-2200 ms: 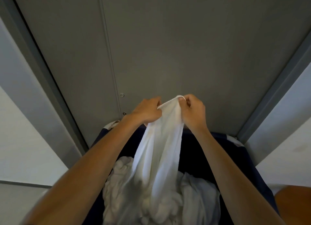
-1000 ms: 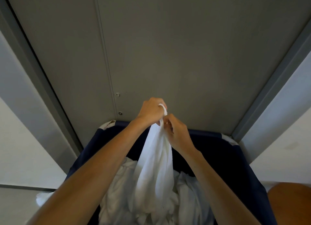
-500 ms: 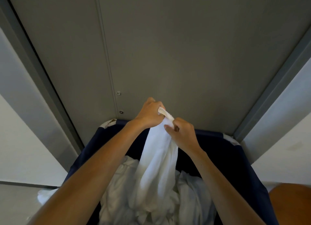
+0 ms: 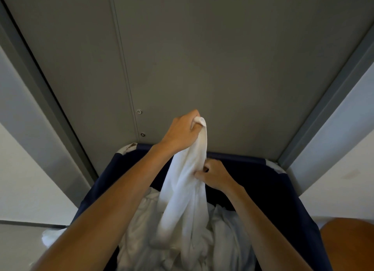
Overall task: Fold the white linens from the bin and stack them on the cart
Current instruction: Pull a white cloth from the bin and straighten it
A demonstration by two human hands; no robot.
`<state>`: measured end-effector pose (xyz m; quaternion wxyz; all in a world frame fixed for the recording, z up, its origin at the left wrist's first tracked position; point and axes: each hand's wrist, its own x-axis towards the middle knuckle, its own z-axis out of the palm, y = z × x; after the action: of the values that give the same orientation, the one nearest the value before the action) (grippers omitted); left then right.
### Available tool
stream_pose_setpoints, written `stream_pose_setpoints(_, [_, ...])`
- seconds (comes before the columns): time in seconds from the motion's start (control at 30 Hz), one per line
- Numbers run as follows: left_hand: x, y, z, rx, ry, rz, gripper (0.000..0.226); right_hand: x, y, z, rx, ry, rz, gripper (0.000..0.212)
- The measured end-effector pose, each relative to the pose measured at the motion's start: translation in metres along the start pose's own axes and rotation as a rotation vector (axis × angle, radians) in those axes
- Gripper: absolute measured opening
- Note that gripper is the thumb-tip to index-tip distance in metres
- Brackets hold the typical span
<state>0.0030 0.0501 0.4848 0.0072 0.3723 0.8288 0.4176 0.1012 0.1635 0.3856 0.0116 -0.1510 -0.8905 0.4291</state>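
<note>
At the bottom centre of the frame a pile of white linens (image 4: 141,230) fills the dark blue bin (image 4: 273,189). One linen (image 4: 182,189) rises out of the pile in a bunched column. The right hand (image 4: 214,176) pinches its side at mid frame, fingers curled. Above it, the left hand (image 4: 182,133) grips the linen's top end in a fist. Behind both hands stands a grey panel (image 4: 202,58)
</note>
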Motion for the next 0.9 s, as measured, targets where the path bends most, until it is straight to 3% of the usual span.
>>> stream_pose_setpoints(0.13, [0.000, 0.000, -0.006, 0.049, 0.045, 0.002, 0.008, -0.002, 0.022, 0.023, -0.044, 0.053, -0.013, 0.029])
stream_pose_setpoints(0.27, [-0.001, -0.015, -0.028, 0.354, 0.105, -0.133, 0.007, 0.002, 0.019, 0.011, -0.089, 0.196, -0.025, 0.031])
stream_pose_setpoints(0.33, [-0.004, -0.032, -0.040, 0.590, 0.078, -0.273, 0.024, 0.001, 0.012, -0.007, -0.054, 0.304, -0.050, 0.034])
stream_pose_setpoints(0.4, [-0.008, -0.040, -0.039, 0.766, 0.042, -0.289, 0.039, 0.000, -0.001, -0.023, -0.061, 0.314, -0.122, 0.036])
stream_pose_setpoints(0.43, [-0.009, -0.039, -0.034, 0.720, 0.004, -0.212, 0.044, 0.000, -0.009, -0.028, -0.071, 0.295, -0.157, 0.037])
stream_pose_setpoints(0.5, [-0.015, -0.028, -0.018, 0.367, -0.225, -0.036, 0.056, 0.002, -0.025, -0.030, -0.079, 0.257, -0.221, 0.040])
stream_pose_setpoints(0.57, [-0.020, -0.014, -0.002, 0.153, -0.453, 0.000, 0.054, 0.003, -0.035, -0.032, -0.081, 0.253, -0.290, 0.040])
stream_pose_setpoints(0.67, [-0.015, -0.009, 0.009, 0.219, -0.376, 0.035, 0.013, -0.001, -0.037, -0.038, -0.020, 0.303, -0.344, 0.023])
stream_pose_setpoints(0.8, [-0.009, -0.006, 0.010, 0.255, -0.391, 0.035, 0.020, -0.007, -0.029, -0.041, -0.014, 0.371, -0.360, 0.010])
stream_pose_setpoints(0.9, [-0.008, -0.006, 0.010, 0.249, -0.388, 0.012, 0.021, -0.019, -0.023, -0.036, 0.135, 0.184, -0.187, 0.022])
